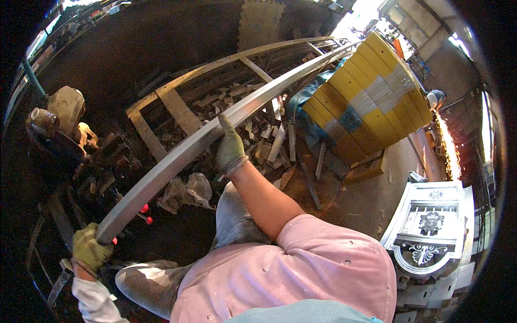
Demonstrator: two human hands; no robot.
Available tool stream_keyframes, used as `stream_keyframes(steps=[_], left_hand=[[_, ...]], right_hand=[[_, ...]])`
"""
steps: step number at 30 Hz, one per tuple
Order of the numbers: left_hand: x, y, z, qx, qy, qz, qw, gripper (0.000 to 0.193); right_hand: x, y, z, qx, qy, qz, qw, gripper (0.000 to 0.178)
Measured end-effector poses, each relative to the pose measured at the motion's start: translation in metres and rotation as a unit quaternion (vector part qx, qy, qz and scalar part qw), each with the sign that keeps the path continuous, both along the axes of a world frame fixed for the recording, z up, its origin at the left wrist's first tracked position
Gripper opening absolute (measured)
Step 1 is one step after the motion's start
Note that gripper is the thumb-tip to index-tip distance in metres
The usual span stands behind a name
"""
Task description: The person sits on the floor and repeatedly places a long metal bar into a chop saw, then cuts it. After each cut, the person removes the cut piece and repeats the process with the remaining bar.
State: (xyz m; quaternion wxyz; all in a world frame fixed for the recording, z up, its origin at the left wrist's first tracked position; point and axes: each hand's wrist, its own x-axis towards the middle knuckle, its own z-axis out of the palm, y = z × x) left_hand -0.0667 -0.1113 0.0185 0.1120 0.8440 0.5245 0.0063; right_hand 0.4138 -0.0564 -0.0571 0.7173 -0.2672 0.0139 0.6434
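A long, silvery square metal tube [177, 159] runs from the lower left toward the bright upper right, its length bent by the lens. My left hand [91, 247], in a yellowish work glove, is closed around its near end. Further along, my right hand [230, 146] wears a similar glove with a grey cuff and grips the tube from below, a finger reaching up over its side. Beneath the tube, metal offcuts [264, 142] lie heaped inside a long, rusty frame [177, 110]. Several red knobs [144, 208] show beside the near end.
Yellow panels [366, 97], partly wrapped in clear film, are stacked to the right. A dark machine [59, 116] stands at left. A person [436, 99] works at far right, with sparks [448, 145] streaming down. An ornate white metal panel [431, 220] lies at lower right.
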Motion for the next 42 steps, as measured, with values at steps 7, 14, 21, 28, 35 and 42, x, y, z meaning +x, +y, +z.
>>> stream_keyframes(steps=[7,14,21,28,35,42], left_hand=[[0.014,0.005,0.037,-0.105,-0.085,0.056,0.989,0.047],[-0.024,0.023,-0.039,0.162,0.008,0.047,0.986,0.052],[-0.011,0.082,0.014,-0.198,-0.008,0.101,0.975,0.069],[-0.046,0.028,-0.017,0.193,-0.062,0.176,0.963,0.066],[-0.103,-0.124,-0.071,0.167,-0.057,0.294,0.939,0.055],[-0.113,-0.202,-0.063,0.059,-0.099,0.469,0.875,0.050]], right_hand=[[0.014,0.010,-0.005,-0.011,-0.135,0.036,0.990,0.057],[0.016,0.054,-0.034,0.008,-0.183,0.001,0.983,0.050],[-0.003,0.085,-0.050,0.005,-0.137,0.030,0.990,0.037],[0.009,0.167,-0.094,-0.089,-0.198,0.028,0.976,0.046],[0.005,0.231,-0.103,-0.087,-0.200,0.046,0.975,0.042],[0.058,0.283,-0.120,-0.074,-0.109,-0.021,0.991,0.035]])
